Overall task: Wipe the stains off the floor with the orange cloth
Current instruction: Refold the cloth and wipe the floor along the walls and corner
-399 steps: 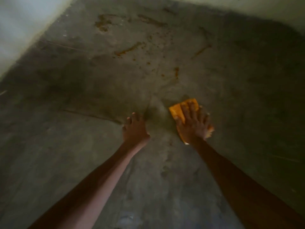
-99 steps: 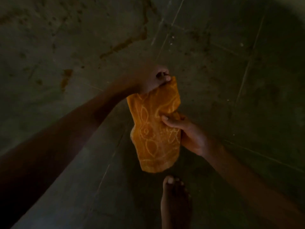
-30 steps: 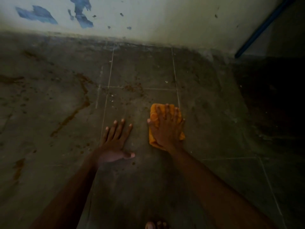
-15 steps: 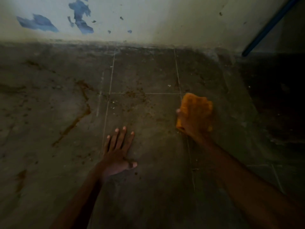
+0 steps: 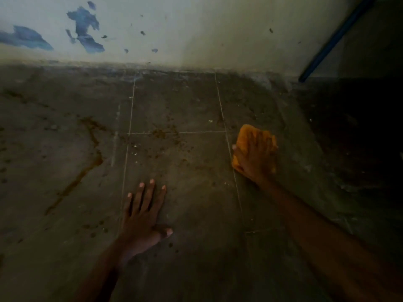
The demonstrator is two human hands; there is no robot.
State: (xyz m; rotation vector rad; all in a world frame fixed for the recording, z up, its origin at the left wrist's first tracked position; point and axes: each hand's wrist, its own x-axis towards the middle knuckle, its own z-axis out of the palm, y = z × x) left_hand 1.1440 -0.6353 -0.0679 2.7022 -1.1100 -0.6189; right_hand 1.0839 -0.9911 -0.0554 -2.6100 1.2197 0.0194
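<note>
Dark grey tiled floor fills most of the view, and it meets one pale painted wall at the far side. Thin light lines run between the tiles. The room is dim, and the far right corner is almost black.

One soft orange cloth lies flat on the floor, to the right of a tile line. One right hand sits on top of it. The fingers are spread out flat and press the cloth down, so the cloth is under the palm and peeks out past the fingertips and at the thumb side. The hand is not pinching it.

One left hand rests on the bare floor, nearer to the person and well apart from the cloth. Its fingers are open and flat, with the thumb pointing out to the right. It holds nothing.

Brown stains mark the floor in more than one spot. One long brown streak runs down the left side. One patch of small brown spots sits between the two hands, around the place where tile lines cross, just left of the cloth. More tiny brown dots lie near the left hand. They are too many and too small to count.

Two big blue patches of peeled paint show on the wall, with some little blue flecks beside them. One blue pole leans at the upper right, with its low end by the wall. Nothing lies between the cloth and the spots.
</note>
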